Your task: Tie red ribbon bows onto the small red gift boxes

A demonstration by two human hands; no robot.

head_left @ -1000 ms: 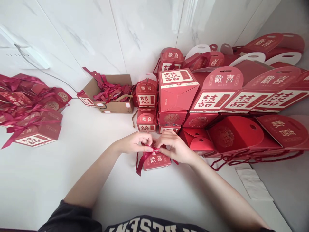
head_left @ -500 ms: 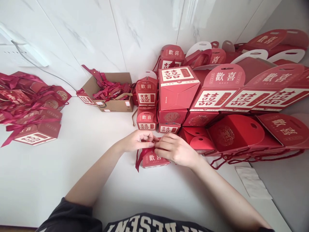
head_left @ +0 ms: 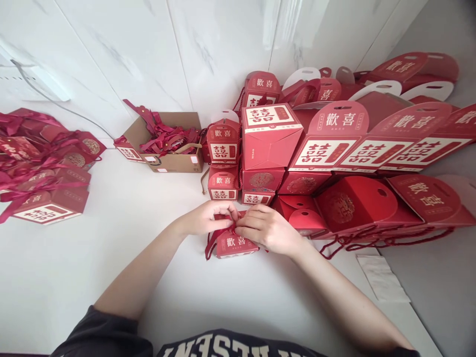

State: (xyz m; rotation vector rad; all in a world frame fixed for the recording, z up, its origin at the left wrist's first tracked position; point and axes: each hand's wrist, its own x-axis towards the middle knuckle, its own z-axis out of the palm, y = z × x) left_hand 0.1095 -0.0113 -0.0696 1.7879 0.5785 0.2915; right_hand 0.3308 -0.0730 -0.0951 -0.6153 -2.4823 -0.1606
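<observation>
A small red gift box (head_left: pixel 233 246) with white characters stands on the white table (head_left: pixel 111 258) in front of me. A dark red ribbon (head_left: pixel 212 241) lies over its top, and one tail hangs down its left side. My left hand (head_left: pixel 208 218) pinches the ribbon at the top of the box. My right hand (head_left: pixel 266 229) is closed on the ribbon from the right, its fingers meeting the left hand's over the box top. The knot itself is hidden by my fingers.
Many red gift boxes (head_left: pixel 271 136) are stacked against the marble wall, from the middle to the right. A cardboard box (head_left: pixel 174 161) full of red ribbons sits left of them. Ribbon-tied boxes (head_left: pixel 44 198) are piled at the far left. A white paper (head_left: pixel 383 277) lies at the right.
My hands have drawn together over the box top; the right hand's fingers have closed over the ribbon where they first pinched it apart. The box has shifted slightly left.
</observation>
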